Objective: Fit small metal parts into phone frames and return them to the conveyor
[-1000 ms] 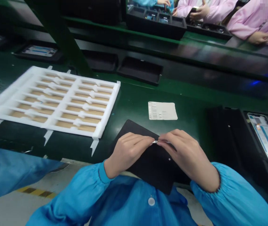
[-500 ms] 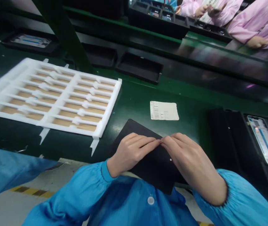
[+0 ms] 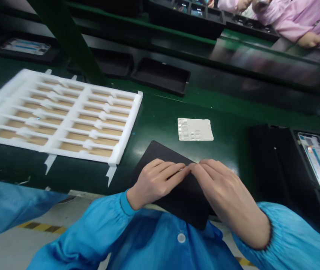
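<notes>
A flat black panel (image 3: 188, 202) lies tilted at the front edge of the green table, above my blue smock. My left hand (image 3: 158, 180) rests over its upper part, fingers closed. From the right, my right hand (image 3: 223, 185) reaches in, its fingers pressed together, and the fingertips of both hands meet near the panel's far edge. Whatever is between the fingertips is too small to make out. Just beyond the hands lies a white card (image 3: 196, 129) with rows of small strips on its left part.
A white foam tray (image 3: 82, 112) with slots stands at the left. Black trays (image 3: 161, 76) line the back. At the right, a black holder (image 3: 283, 161) bears a phone frame (image 3: 319, 161). People in pink sleeves (image 3: 295, 24) are across the table.
The camera view has shifted slightly. Both hands stay together over the panel, with small finger movements. The small light dot beside my right hand on the panel no longer shows.
</notes>
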Motion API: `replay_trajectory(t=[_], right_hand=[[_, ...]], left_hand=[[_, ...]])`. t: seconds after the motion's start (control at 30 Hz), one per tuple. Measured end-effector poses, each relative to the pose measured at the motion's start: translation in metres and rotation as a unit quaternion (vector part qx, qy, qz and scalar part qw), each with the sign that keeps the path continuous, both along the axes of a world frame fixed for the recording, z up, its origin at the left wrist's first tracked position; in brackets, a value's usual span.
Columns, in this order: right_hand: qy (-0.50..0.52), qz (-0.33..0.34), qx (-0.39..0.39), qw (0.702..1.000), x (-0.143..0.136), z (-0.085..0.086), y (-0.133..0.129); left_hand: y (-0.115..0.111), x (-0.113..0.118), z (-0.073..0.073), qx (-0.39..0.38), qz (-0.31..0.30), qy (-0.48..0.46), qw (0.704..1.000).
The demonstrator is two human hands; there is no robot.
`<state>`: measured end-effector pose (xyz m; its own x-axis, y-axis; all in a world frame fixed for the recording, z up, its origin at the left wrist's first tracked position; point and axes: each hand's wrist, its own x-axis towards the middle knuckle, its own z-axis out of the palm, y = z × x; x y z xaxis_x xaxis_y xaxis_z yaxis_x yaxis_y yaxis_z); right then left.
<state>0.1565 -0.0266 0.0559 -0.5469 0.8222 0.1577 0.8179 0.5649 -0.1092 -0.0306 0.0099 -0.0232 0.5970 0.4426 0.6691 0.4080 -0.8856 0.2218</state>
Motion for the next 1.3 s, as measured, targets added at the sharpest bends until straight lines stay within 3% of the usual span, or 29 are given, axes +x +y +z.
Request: replay_trajectory(t=[0.2, 0.33, 0.43, 0.6, 0.7, 0.8, 0.9, 1.03, 1.07, 1.13, 1.2, 1.3], right_hand=[[0.107, -0.059, 0.04, 0.992, 0.023, -0.022, -0.017], [0.096, -0.007, 0.042, 0.994, 0.026, -0.04, -0.026], [0.112, 0.016, 0.084, 0.99, 0.021, -0.056, -0.029], [0.235, -0.067, 0.127, 0.961, 0.025, -0.065, -0.026], [0.274, -0.119, 0.049, 0.953, 0.037, -0.059, -0.023], [0.312, -0.085, -0.087, 0.942, 0.039, -0.055, -0.018], [0.353, -0.042, -0.128, 0.926, 0.019, -0.056, -0.006], [0.393, -0.027, -0.097, 0.914, -0.037, -0.057, 0.029], [0.402, -0.021, -0.089, 0.911, -0.054, -0.058, 0.042], [0.415, -0.007, -0.069, 0.907, -0.087, -0.061, 0.068], [0.419, 0.004, -0.055, 0.906, -0.115, -0.067, 0.093], [0.409, 0.016, -0.056, 0.911, -0.144, -0.077, 0.12]], left_hand=[[-0.001, -0.001, -0.001, 0.0, -0.002, 0.014, 1.0], [-0.002, 0.0, -0.004, -0.008, 0.0, 0.001, 1.0], [-0.002, 0.0, -0.006, -0.011, -0.004, -0.017, 1.0], [-0.003, -0.004, -0.007, -0.051, -0.02, -0.019, 0.998], [-0.001, -0.011, -0.003, -0.087, -0.023, -0.045, 0.995], [0.001, -0.027, 0.01, -0.097, -0.018, -0.061, 0.993], [-0.005, -0.054, 0.027, -0.08, 0.038, -0.05, 0.995], [-0.033, -0.087, 0.033, 0.038, 0.207, -0.099, 0.972], [-0.042, -0.09, 0.03, 0.056, 0.208, -0.119, 0.969], [-0.056, -0.089, 0.017, 0.018, 0.143, -0.117, 0.983], [-0.065, -0.082, 0.001, -0.09, 0.063, -0.034, 0.993], [-0.069, -0.069, -0.018, -0.22, 0.003, 0.11, 0.969]])
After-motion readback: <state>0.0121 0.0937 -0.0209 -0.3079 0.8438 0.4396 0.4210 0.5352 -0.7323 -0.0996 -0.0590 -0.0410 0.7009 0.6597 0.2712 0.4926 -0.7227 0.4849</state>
